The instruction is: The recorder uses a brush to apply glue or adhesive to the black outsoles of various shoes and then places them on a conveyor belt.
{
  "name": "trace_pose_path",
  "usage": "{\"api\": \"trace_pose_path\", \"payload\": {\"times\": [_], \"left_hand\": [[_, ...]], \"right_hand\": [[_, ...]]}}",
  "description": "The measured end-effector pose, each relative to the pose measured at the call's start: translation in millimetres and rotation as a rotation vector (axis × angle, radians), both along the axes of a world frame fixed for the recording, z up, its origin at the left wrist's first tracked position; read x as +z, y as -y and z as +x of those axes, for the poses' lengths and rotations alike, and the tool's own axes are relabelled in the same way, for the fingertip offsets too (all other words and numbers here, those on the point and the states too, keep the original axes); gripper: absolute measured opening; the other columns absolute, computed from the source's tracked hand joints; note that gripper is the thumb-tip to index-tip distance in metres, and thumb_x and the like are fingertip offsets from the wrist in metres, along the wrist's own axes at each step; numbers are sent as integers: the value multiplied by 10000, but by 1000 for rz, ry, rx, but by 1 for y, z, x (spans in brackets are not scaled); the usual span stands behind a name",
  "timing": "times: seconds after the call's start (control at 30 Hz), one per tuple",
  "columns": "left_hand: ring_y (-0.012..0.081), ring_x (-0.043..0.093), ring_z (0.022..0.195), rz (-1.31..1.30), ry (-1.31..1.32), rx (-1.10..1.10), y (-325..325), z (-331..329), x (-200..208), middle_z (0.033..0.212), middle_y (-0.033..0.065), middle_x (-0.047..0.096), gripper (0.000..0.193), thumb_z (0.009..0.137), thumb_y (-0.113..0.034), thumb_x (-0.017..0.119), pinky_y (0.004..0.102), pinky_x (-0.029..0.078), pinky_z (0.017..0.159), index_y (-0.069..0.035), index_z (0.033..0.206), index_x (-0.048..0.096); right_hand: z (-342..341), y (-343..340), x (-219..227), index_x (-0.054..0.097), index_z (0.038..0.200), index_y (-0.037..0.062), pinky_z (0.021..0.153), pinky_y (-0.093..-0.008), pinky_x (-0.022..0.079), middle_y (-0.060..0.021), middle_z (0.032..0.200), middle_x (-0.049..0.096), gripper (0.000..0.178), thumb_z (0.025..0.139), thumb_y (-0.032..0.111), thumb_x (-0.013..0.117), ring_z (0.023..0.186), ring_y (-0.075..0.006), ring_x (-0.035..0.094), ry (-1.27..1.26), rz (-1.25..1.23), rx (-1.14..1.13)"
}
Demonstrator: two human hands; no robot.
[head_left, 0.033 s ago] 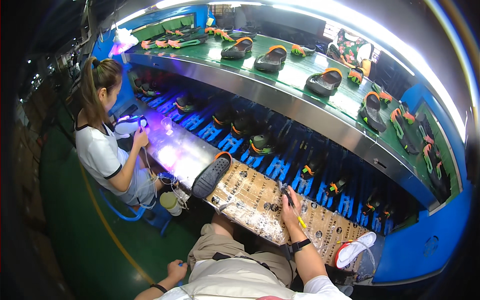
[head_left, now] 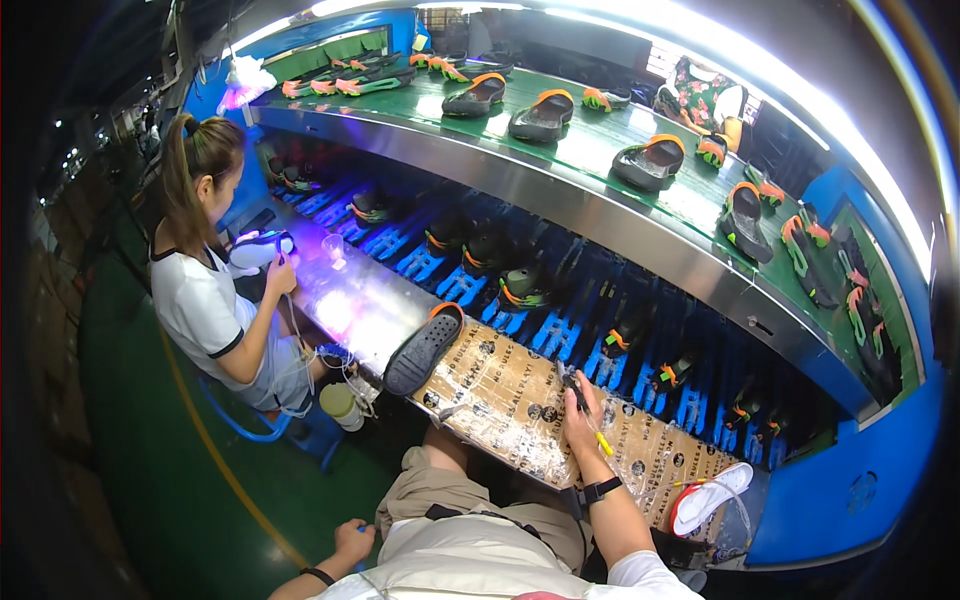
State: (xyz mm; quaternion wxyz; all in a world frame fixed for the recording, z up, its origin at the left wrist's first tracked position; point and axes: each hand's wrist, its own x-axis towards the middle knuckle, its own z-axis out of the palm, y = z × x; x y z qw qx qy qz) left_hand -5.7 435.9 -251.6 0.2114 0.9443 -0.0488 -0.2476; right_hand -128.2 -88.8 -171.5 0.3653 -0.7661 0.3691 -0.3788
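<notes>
1. On the bench before the wearer, brown printed covering [head_left: 497, 384] lies along the work surface. A dark perforated shoe [head_left: 425, 352] with orange trim rests at its left end, apart from both hands.
2. Right hand [head_left: 581, 424]: over the covering, fingers closed around a slim dark tool [head_left: 573, 391], its tip toward the bench's far edge. A yellow-ended piece [head_left: 603, 443] shows by the wrist. Whether the hand rests on the surface cannot be told.
3. Left hand [head_left: 354, 541]: low beside the thigh, off the bench, fingers curled. Something blue shows at the fingertips; whether it is gripped cannot be told.
4. Progress, as judged: the tool is in hand, but is not applied to any shoe. Whether the dark shoe is finished or awaits work cannot be established.
5. Outstanding, as judged: a white shoe piece [head_left: 712, 499] with red edge lies untouched at the right end. More shoes stand on the green belt [head_left: 590, 150] above; their state of completion is not determinable.
</notes>
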Motion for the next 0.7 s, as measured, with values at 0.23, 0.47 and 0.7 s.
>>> {"api": "trace_pose_path", "payload": {"times": [0.23,0.47,0.7], "left_hand": [[379,738,1007,16,-16,21,4,0,5,1044,231,762,411,827,-357,736,428,576,931,-32,1074,783],[364,746,989,-9,-4,25,5,-2,4,1021,225,767,414,824,-361,739,419,580,920,-34,1073,785],[359,751,968,5,20,15,5,-2,0,998,220,770,405,821,-352,744,420,584,909,-33,1066,789]], "right_hand": [[2,-2,3,614,1430,87,855,-371,530,-141,1021,743,457,1004,248,650,927,-241,698,36,-6,2],[2,1,0,628,1412,85,865,-387,548,-169,1069,754,459,987,255,668,952,-303,731,32,31,4],[3,0,5,620,1413,82,839,-388,541,-173,1007,749,460,993,264,651,906,-285,717,19,-25,7]]}}
